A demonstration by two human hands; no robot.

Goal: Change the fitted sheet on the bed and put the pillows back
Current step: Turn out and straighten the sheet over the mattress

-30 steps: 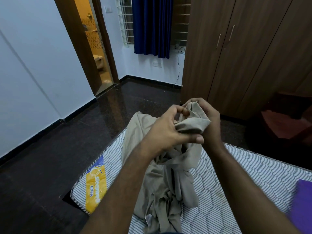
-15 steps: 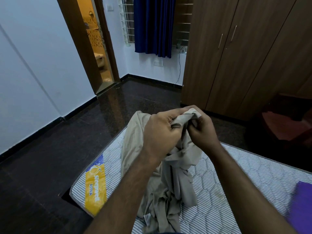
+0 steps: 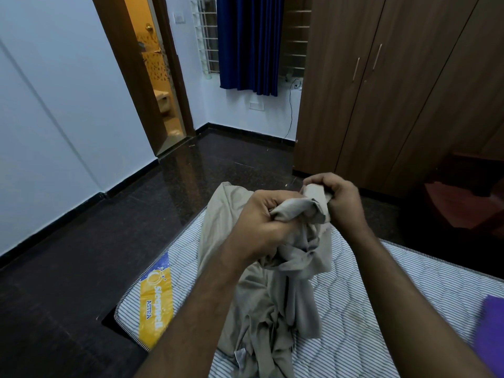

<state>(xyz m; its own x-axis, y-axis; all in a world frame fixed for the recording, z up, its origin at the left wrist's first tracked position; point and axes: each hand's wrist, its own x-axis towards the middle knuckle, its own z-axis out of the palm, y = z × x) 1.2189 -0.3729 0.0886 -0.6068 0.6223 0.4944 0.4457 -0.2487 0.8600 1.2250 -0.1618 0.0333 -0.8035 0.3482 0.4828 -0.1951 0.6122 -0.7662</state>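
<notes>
Both forearms reach forward from the bottom edge. The left hand (image 3: 261,225) is clenched on a bunched edge of the beige fitted sheet (image 3: 272,296), and the right hand (image 3: 341,203), just beside it and a little farther away, grasps the same edge with curled fingers. Between the two hands the cloth is gathered into a short fold. Below the hands the rest of the sheet hangs down in a crumpled heap onto the bare striped mattress (image 3: 381,309). Right of the right forearm lies a purple thing (image 3: 491,331), cut by the frame. Beyond the hands are the dark floor (image 3: 136,227), the wooden wardrobe (image 3: 381,105) and a blue curtain (image 3: 248,42).
</notes>
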